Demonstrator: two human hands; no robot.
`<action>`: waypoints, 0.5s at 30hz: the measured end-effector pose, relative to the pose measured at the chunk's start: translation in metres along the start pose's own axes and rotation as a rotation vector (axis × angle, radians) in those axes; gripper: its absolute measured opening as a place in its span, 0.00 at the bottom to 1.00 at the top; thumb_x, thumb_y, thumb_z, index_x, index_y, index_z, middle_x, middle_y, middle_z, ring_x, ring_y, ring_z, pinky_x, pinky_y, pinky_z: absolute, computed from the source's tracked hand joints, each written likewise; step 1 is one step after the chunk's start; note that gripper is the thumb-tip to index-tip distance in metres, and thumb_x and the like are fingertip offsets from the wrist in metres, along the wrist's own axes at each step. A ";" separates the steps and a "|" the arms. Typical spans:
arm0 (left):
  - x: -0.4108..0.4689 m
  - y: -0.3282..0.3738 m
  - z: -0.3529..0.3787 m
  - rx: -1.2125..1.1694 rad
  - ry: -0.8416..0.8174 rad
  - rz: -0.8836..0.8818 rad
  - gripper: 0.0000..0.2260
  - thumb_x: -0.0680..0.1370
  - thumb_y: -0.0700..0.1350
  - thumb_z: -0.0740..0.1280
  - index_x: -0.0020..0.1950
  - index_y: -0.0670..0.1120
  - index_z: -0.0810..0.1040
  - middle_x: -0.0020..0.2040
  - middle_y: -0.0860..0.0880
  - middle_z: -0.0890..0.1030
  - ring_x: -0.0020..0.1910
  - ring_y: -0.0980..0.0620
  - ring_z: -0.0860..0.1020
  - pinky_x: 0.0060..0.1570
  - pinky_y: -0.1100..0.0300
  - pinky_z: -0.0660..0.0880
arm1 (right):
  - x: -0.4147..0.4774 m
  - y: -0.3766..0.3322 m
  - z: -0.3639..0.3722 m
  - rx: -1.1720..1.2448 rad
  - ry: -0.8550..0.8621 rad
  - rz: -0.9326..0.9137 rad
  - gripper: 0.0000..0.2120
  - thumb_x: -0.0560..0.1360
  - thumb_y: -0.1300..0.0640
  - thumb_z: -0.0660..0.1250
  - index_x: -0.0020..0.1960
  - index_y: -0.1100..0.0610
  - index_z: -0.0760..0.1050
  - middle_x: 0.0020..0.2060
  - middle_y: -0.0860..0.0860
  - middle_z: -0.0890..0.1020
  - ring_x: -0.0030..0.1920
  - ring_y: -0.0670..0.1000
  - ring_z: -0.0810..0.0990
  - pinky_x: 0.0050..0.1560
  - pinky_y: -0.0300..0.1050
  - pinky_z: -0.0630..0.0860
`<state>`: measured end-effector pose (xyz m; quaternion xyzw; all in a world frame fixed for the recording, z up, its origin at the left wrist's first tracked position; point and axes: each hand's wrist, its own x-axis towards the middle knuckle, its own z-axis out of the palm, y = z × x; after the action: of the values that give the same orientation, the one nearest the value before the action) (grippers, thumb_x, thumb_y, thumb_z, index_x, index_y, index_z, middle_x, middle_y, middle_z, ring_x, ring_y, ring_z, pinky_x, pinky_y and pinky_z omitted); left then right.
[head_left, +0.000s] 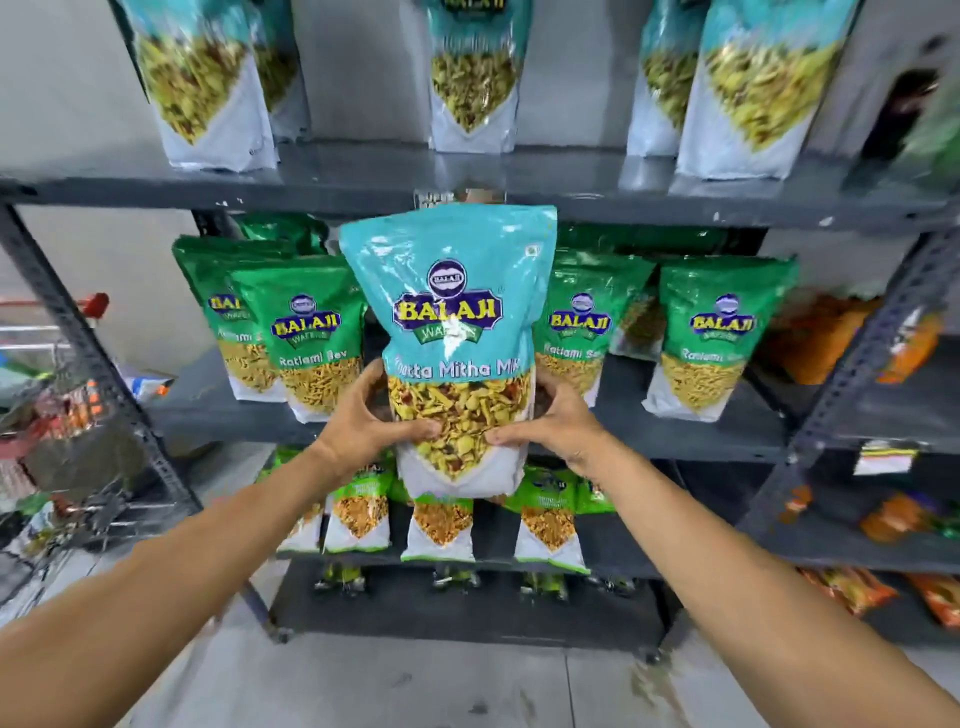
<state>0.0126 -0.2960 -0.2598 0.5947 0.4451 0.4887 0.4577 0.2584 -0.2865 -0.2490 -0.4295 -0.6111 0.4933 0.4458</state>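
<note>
A large teal Balaji snack bag (452, 291) marked Khatta Mitha Mix stands upright in the air in front of the middle shelf. My left hand (363, 421) grips its lower left side, thumb across the front. My right hand (550, 426) grips the lower right side in the same way. The bag's top edge reaches the front lip of the upper shelf (311, 192). Its bottom hangs free below my hands.
Several teal bags (208, 88) stand on the upper shelf. Green Ratlami Sev bags (311, 338) line the middle shelf behind the held bag, smaller green packs (358, 514) sit below. A shopping cart (57, 415) is at the left, a second rack with orange packs (821, 338) at the right.
</note>
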 end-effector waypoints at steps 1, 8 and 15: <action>-0.007 0.011 0.001 -0.013 -0.004 0.010 0.47 0.53 0.49 0.84 0.69 0.45 0.69 0.58 0.49 0.83 0.56 0.50 0.82 0.58 0.50 0.79 | -0.007 -0.006 -0.001 0.012 0.005 -0.021 0.26 0.57 0.71 0.79 0.47 0.49 0.77 0.45 0.45 0.84 0.48 0.46 0.82 0.52 0.41 0.79; -0.029 0.100 0.009 0.030 0.014 0.201 0.43 0.46 0.56 0.84 0.59 0.53 0.75 0.55 0.50 0.83 0.55 0.50 0.83 0.52 0.53 0.81 | -0.035 -0.074 -0.003 0.135 0.017 -0.140 0.28 0.58 0.73 0.77 0.52 0.53 0.75 0.47 0.49 0.83 0.50 0.50 0.82 0.56 0.47 0.78; -0.010 0.171 0.010 0.083 0.099 0.343 0.36 0.50 0.54 0.84 0.54 0.51 0.75 0.54 0.45 0.83 0.56 0.43 0.82 0.53 0.48 0.79 | -0.015 -0.144 -0.016 0.146 0.022 -0.265 0.24 0.60 0.71 0.77 0.50 0.52 0.77 0.41 0.43 0.86 0.45 0.45 0.84 0.48 0.44 0.82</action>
<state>0.0348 -0.3380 -0.0954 0.6555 0.3789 0.5694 0.3202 0.2648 -0.3185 -0.1067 -0.3165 -0.6201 0.4686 0.5438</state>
